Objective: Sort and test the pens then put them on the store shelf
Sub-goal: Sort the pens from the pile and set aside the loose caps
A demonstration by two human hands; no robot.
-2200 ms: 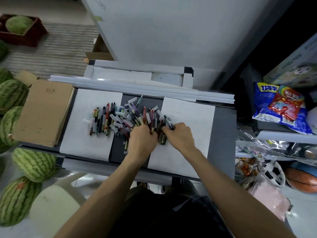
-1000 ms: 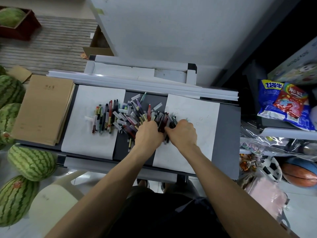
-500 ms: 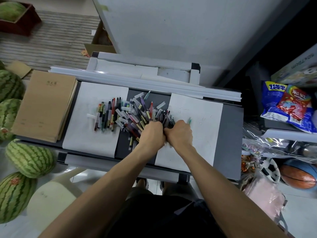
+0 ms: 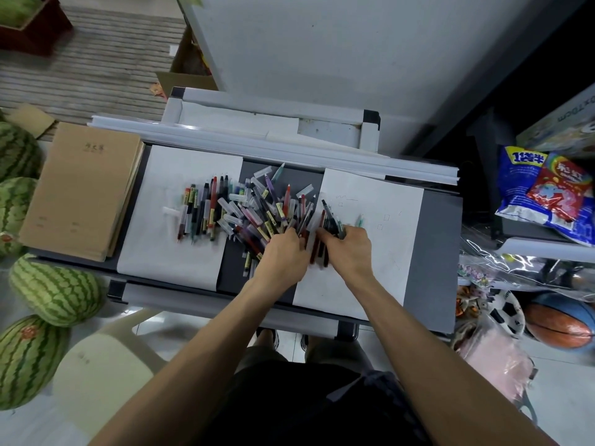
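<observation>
- Down on the grey table [image 4: 431,252], the head view shows a loose pile of pens [image 4: 254,210] between two white sheets, with a tidy row of pens [image 4: 199,210] on the left sheet [image 4: 167,252].
- Over the right sheet [image 4: 380,268], the right hand [image 4: 349,249] curls its fingers round a bunch of dark pens [image 4: 331,218].
- At the pile's near edge, the left hand [image 4: 283,255] bends its fingers down among the pens; whether it grips any cannot be told.
- At the table's left end lie brown notebooks [image 4: 80,191], with watermelons [image 4: 54,288] on the floor beside.
</observation>
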